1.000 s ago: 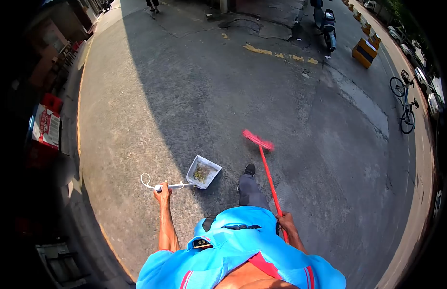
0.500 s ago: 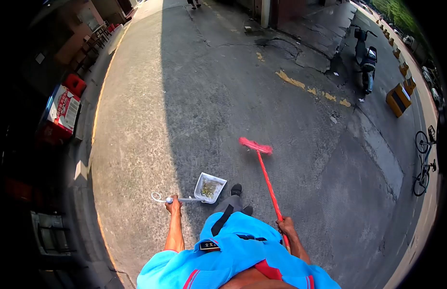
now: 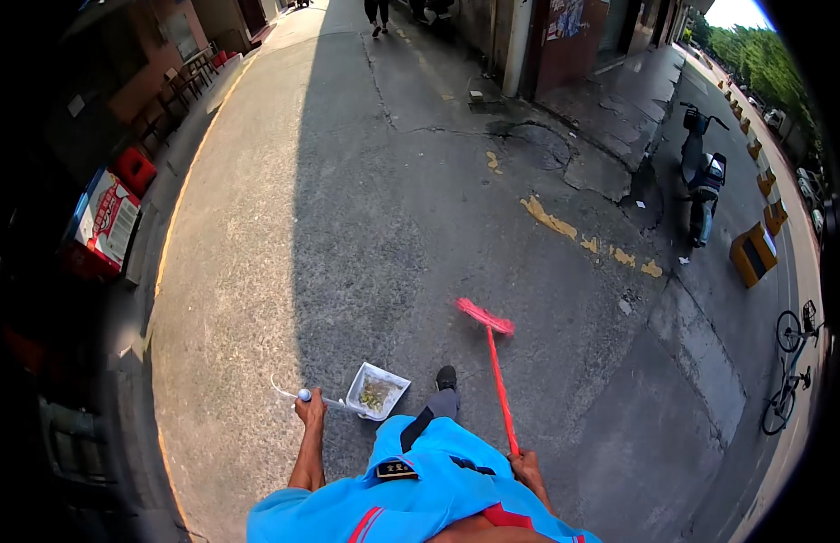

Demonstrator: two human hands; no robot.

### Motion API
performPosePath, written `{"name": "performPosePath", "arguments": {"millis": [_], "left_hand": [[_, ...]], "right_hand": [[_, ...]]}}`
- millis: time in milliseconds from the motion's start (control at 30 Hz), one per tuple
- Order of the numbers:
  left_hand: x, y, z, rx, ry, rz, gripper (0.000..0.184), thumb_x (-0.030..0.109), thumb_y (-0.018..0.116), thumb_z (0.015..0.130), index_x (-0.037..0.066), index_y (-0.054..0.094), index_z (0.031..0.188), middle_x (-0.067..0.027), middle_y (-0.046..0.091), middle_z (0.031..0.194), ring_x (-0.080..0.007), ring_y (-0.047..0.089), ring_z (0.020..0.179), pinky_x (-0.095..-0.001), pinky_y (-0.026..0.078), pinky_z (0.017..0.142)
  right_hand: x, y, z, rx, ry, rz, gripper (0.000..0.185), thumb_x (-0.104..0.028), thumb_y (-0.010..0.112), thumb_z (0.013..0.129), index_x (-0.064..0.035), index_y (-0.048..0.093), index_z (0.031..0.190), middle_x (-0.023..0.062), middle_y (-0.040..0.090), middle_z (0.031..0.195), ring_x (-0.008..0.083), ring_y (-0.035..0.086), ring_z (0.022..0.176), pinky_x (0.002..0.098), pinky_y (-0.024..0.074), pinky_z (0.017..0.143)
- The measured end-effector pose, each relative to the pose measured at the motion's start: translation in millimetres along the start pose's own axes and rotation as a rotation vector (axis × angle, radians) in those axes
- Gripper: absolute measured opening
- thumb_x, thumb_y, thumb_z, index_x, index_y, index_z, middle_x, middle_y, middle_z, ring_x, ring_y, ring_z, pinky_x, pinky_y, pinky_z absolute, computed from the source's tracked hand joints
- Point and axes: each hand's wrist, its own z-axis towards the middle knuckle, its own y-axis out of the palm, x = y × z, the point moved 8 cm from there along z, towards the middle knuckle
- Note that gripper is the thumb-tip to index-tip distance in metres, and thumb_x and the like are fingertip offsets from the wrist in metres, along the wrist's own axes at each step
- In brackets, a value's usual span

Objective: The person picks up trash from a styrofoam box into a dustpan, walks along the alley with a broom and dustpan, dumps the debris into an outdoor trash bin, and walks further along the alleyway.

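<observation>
My left hand point(image 3: 310, 413) is closed around the handle of a white dustpan point(image 3: 403, 384), near the handle's top end, where a pale loop hangs off. Some greenish-brown debris point(image 3: 374, 395) lies in the pan, which is just left of my dark shoe point(image 3: 447, 378). With my right hand point(image 3: 526, 469) I grip the red stick of a broom point(image 3: 499, 385). Its pinkish-red bristle head is out ahead of me, over the shaded pavement; whether it touches the ground I cannot tell.
Ahead on the right stand a scooter point(image 3: 700, 181) and a yellow-black barrier point(image 3: 754, 255), with a bicycle point(image 3: 787, 371) nearer. A red-and-white chest point(image 3: 108, 222) lines the left kerb. Far ahead, a person's legs point(image 3: 376, 14) show. Small white litter point(image 3: 625, 307) lies on the right.
The view has tilted up and more of the street ahead shows. The dustpan and broom sit lower in view, still held in the same hands.
</observation>
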Motion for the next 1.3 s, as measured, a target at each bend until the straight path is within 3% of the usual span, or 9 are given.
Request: {"name": "performPosePath", "arguments": {"millis": [33, 167, 500, 633, 833, 900, 967, 1100, 1300], "left_hand": [[2, 10, 9, 0.069, 0.012, -0.092, 0.026, 0.020, 0.067, 0.068, -0.002, 0.058, 0.077, -0.0081, 0.053, 0.054, -0.0171, 0.055, 0.043, -0.0294, 0.046, 0.037], [45, 76, 26, 0.063, -0.019, -0.047, 0.026, 0.020, 0.068, 0.070, -0.001, 0.058, 0.080, -0.0090, 0.056, 0.062, -0.0179, 0.057, 0.047, -0.0283, 0.049, 0.039], [139, 225, 63, -0.033, -0.057, -0.178, 0.025, 0.021, 0.067, 0.072, 0.002, 0.058, 0.087, -0.0087, 0.059, 0.068, -0.0151, 0.058, 0.050, -0.0252, 0.049, 0.043], [148, 289, 99, -0.010, -0.093, -0.169, 0.026, 0.021, 0.066, 0.072, 0.002, 0.055, 0.084, -0.0100, 0.058, 0.066, -0.0157, 0.056, 0.046, -0.0228, 0.046, 0.037], [167, 335, 117, 0.184, -0.098, -0.101, 0.029, 0.026, 0.065, 0.073, 0.001, 0.054, 0.080, -0.0113, 0.057, 0.062, -0.0174, 0.056, 0.044, -0.0244, 0.045, 0.034], [181, 347, 119, 0.205, -0.109, -0.063, 0.029, 0.027, 0.064, 0.073, 0.001, 0.054, 0.080, -0.0113, 0.057, 0.062, -0.0173, 0.056, 0.045, -0.0248, 0.045, 0.034], [187, 351, 110, 0.167, -0.224, 0.012, 0.039, 0.031, 0.064, 0.071, 0.002, 0.050, 0.093, -0.0114, 0.054, 0.066, -0.0185, 0.053, 0.047, -0.0268, 0.044, 0.038], [171, 367, 131, 0.068, -0.215, -0.165, 0.033, 0.031, 0.063, 0.070, 0.007, 0.052, 0.089, -0.0114, 0.052, 0.069, -0.0212, 0.052, 0.047, -0.0298, 0.044, 0.039], [234, 387, 133, 0.092, -0.273, -0.054, 0.030, 0.028, 0.062, 0.070, 0.007, 0.053, 0.090, -0.0100, 0.054, 0.072, -0.0187, 0.053, 0.047, -0.0265, 0.044, 0.040]], "right_hand": [[-21, -9, 4, -0.006, 0.042, 0.002, 0.028, -0.016, 0.058, 0.081, 0.0056, 0.060, 0.099, 0.0111, 0.061, 0.069, 0.0190, 0.056, 0.054, 0.0338, 0.0424, 0.048], [-122, -52, 20, 0.023, 0.091, -0.030, 0.029, -0.017, 0.059, 0.079, 0.0062, 0.061, 0.096, 0.0106, 0.061, 0.065, 0.0166, 0.057, 0.054, 0.0329, 0.0445, 0.049], [-191, -89, 169, -0.062, 0.115, 0.151, 0.021, -0.012, 0.058, 0.081, 0.0058, 0.058, 0.092, 0.0071, 0.053, 0.054, 0.0142, 0.048, 0.038, 0.0309, 0.0376, 0.033], [-239, -115, 237, -0.099, 0.035, -0.118, 0.030, -0.027, 0.057, 0.081, 0.0015, 0.061, 0.089, 0.0121, 0.058, 0.059, 0.0216, 0.056, 0.044, 0.0351, 0.0455, 0.042], [-317, -153, 332, -0.093, -0.108, -0.276, 0.043, -0.038, 0.061, 0.074, -0.0022, 0.064, 0.097, 0.0222, 0.063, 0.090, 0.0307, 0.063, 0.081, 0.0413, 0.0481, 0.068], [-338, -165, 363, -0.102, -0.148, -0.325, 0.043, -0.038, 0.061, 0.073, -0.0019, 0.064, 0.096, 0.0223, 0.063, 0.089, 0.0315, 0.063, 0.081, 0.0416, 0.0479, 0.068], [-349, -170, 383, -0.132, -0.170, -0.383, 0.043, -0.038, 0.062, 0.073, -0.0015, 0.064, 0.094, 0.0225, 0.063, 0.089, 0.0323, 0.063, 0.081, 0.0418, 0.0476, 0.068], [-397, -186, 396, -0.177, -0.150, -0.379, 0.038, -0.035, 0.060, 0.074, -0.0015, 0.065, 0.093, 0.0228, 0.063, 0.082, 0.0312, 0.063, 0.077, 0.0431, 0.0472, 0.067], [-450, -186, 431, -0.231, -0.134, -0.329, 0.037, -0.033, 0.058, 0.076, -0.0020, 0.064, 0.095, 0.0213, 0.063, 0.079, 0.0309, 0.063, 0.076, 0.0434, 0.0470, 0.068]]}}
